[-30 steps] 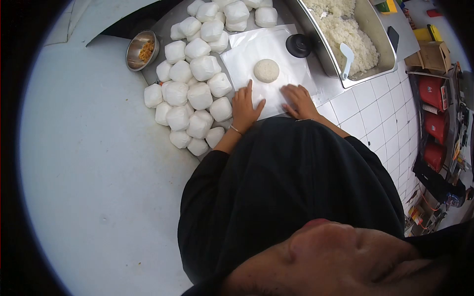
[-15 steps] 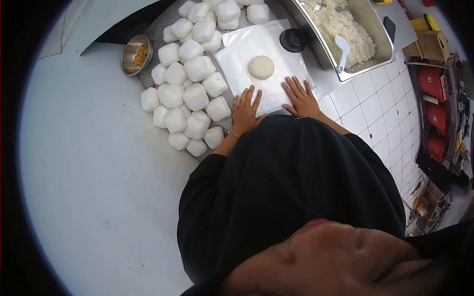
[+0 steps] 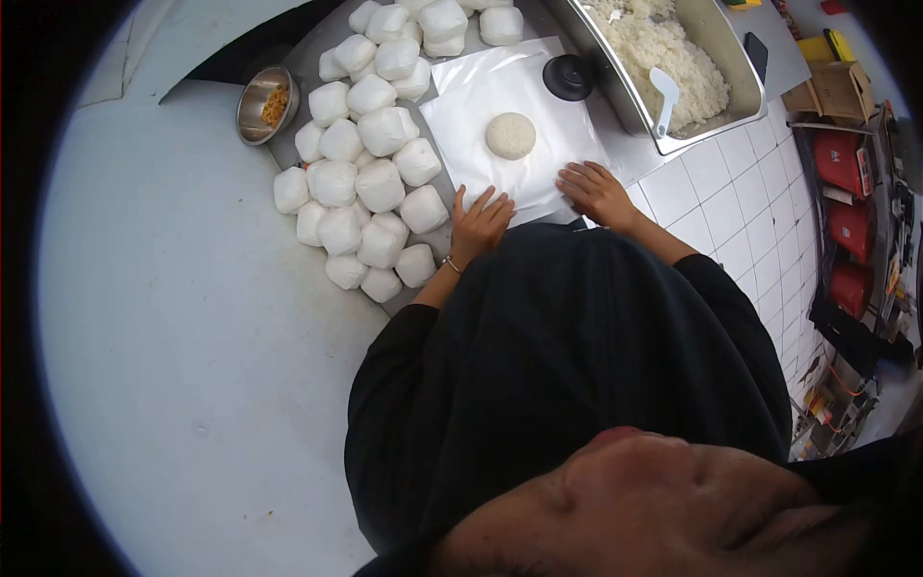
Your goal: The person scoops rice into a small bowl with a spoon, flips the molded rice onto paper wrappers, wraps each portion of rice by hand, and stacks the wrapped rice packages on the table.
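Note:
A round flattened mound of rice [image 3: 511, 137] sits in the middle of a stack of white wrapping paper [image 3: 461, 106]. My left hand [image 3: 481, 223] rests at the paper's near left corner, its fingers bent slightly and apart. At the near right edge of the paper lies my right hand [image 3: 598, 195], fingers somewhat curved and spread, the thumb hidden. Neither hand touches the rice. Just beyond the mound, a black round mould [image 3: 568, 77] stands on the far right part of the paper.
Many white wrapped packets [image 3: 380, 185] are piled left of the paper. A metal bowl [image 3: 253, 113] with orange-brown filling stands farther left. At the right is a deep metal tray [image 3: 712, 142] of cooked rice [image 3: 663, 67] with a white rice paddle [image 3: 663, 99]. A dark phone [image 3: 756, 56] lies beyond it.
Both hands have drawn back slightly toward my body along the paper's near side. Their fingers, stretched flat before, are now more bent. The rice and mould stay in place.

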Demonstrator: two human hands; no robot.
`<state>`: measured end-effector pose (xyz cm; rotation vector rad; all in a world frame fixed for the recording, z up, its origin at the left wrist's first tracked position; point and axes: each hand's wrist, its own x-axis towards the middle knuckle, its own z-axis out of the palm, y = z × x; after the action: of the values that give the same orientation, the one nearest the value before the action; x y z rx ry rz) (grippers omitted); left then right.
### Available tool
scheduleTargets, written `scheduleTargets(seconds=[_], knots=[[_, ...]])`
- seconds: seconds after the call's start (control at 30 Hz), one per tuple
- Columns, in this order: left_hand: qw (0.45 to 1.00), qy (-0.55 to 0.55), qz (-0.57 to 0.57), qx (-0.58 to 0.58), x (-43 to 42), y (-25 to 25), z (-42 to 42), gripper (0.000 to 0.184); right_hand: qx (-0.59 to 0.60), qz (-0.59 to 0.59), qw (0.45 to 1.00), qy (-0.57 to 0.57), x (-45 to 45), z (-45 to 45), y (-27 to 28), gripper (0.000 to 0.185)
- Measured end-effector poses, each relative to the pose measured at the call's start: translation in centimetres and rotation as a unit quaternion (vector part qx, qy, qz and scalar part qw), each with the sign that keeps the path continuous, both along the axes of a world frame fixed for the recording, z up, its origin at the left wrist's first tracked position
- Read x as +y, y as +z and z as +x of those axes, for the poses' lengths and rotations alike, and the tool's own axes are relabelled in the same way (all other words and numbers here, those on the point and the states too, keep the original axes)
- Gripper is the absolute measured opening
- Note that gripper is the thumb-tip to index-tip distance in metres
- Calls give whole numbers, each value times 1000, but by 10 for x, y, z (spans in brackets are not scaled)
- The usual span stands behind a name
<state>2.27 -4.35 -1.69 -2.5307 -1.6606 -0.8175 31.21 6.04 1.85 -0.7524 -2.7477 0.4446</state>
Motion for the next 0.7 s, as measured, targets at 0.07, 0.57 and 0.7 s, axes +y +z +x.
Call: scheduleTargets(seconds=[0.07,0.57,0.7], knots=[[999,10,-23,-26,2,5,1,21,16,-11,1000,-19,2,-3,6,35],[976,-14,-187,-111,35,74,-17,14,29,-93,994,-56,43,-22,43,11],[944,55,-223,-236,38,84,-8,15,54,-93,993,-52,45,-26,49,7]])
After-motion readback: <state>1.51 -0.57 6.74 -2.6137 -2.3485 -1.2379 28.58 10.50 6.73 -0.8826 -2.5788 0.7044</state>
